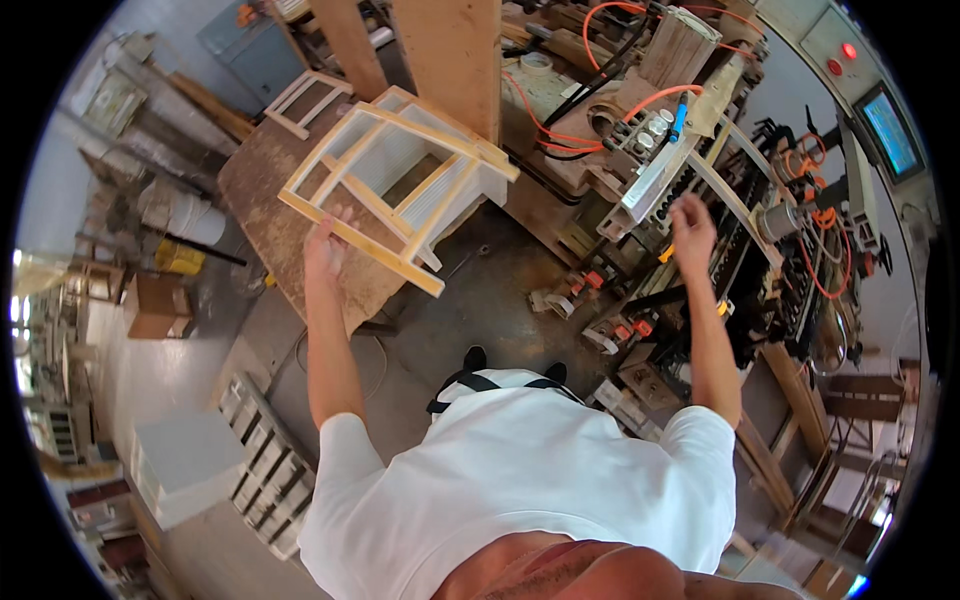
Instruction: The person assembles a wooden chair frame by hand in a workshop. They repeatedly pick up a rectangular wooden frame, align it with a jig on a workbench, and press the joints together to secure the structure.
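Over the bench, my left grip grasps the wooden frame, which looks already joined. Right of the bench, I cannot tell whether my right grip holds anything; farther right, wooden bars seem left unfinished.

The counter is to the person's left, with the wooden frame over it, its right end reaching past the edge. The left hand is at the frame's near rail. A smaller frame lies farther back on the counter. The machine is at the right, the right hand just before it and a screen beyond. An upright board rises behind, between counter and machine. Left of the counter is a carton; nearer, a box sits left of a slatted pallet.
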### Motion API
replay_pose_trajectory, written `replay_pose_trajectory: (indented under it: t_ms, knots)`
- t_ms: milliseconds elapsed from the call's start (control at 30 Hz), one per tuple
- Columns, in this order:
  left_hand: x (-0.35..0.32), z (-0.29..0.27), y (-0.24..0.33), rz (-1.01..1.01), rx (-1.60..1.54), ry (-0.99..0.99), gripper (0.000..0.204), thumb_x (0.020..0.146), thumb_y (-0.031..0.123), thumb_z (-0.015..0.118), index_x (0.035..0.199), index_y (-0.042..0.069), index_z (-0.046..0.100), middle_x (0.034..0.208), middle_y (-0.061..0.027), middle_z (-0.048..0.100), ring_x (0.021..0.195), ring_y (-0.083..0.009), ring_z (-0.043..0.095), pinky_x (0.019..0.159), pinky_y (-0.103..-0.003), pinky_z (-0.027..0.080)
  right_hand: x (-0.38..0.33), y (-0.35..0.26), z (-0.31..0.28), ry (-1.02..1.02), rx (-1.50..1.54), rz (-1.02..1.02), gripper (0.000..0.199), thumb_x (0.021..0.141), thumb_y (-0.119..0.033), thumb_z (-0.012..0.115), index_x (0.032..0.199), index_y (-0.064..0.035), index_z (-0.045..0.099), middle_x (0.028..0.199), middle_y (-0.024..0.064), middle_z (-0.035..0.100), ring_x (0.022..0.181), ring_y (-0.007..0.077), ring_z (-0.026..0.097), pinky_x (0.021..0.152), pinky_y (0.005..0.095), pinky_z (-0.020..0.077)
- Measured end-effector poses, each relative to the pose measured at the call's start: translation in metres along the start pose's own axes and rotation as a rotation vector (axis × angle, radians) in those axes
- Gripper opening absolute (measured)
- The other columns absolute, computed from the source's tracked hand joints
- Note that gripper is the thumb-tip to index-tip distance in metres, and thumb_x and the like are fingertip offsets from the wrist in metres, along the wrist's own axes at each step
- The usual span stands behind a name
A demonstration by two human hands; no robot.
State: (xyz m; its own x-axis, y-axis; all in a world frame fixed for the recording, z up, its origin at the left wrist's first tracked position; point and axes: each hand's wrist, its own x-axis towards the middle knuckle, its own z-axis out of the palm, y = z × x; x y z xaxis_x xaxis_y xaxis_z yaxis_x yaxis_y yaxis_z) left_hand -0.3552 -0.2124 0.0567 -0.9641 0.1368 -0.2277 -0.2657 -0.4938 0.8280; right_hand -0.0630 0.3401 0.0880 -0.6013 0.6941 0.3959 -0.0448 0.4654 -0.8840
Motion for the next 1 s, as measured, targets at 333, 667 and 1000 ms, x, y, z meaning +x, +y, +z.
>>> replay_pose_trajectory:
  t_ms: [333, 667, 1000]
  knots:
    - [0.097, 0.075, 0.04, -0.009, 1.803, -0.066, 0.056, 0.092, 0.05, 0.051, 0.085, -0.004, 0.067, 0.081, -0.0193, 0.068, 0.086, -0.0313, 0.067, 0.077, -0.041, 0.053, -0.253, 0.034, 0.007, -0.021, -0.401, 0.492, 0.033, 0.085, -0.011, 0.062, 0.115, 0.0038, 0.06, 0.088, 0.0094, 0.068, 0.078, 0.0132, 0.063, 0.072, 0.0281, 0.0496]
    - [0.059, 0.099, -0.053, 0.36, 1.944, -0.522, 0.042, 0.08, 0.043, 0.066, 0.092, 0.002, 0.067, 0.097, -0.0219, 0.067, 0.094, -0.0396, 0.063, 0.08, -0.047, 0.049, -0.37, 0.018, -0.012, 0.194, -0.497, 0.639, 0.034, 0.084, -0.012, 0.063, 0.113, 0.0051, 0.061, 0.084, 0.0106, 0.069, 0.076, 0.0148, 0.064, 0.071, 0.0292, 0.0503]
    - [0.021, 0.103, -0.061, 0.703, 1.831, -0.375, 0.052, 0.084, 0.031, 0.065, 0.117, -0.008, 0.056, 0.116, -0.0288, 0.059, 0.11, -0.043, 0.055, 0.096, -0.048, 0.042, -0.407, -0.102, -0.077, 0.293, -0.695, 0.479, 0.032, 0.081, -0.011, 0.067, 0.11, -0.0003, 0.061, 0.09, 0.0159, 0.067, 0.082, 0.0289, 0.065, 0.073, 0.0358, 0.0511]
